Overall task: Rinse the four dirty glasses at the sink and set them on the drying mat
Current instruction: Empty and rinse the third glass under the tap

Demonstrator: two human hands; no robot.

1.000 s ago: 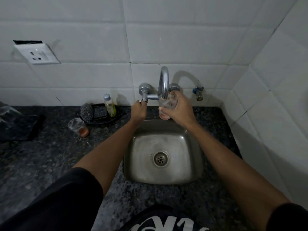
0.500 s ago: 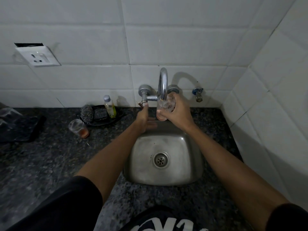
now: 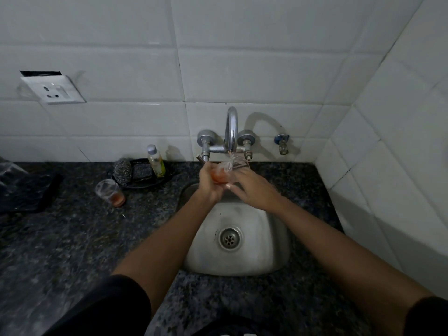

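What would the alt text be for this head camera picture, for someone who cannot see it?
Two hands, left hand and right hand, hold a glass with reddish dregs under the running tap above a steel sink. On the dark counter to the left stands another dirty glass.

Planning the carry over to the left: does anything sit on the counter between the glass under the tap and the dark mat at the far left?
Yes. The other dirty glass stands on the counter between the held glass and the mat. The tray with scrubbers and a bottle sits further back by the wall.
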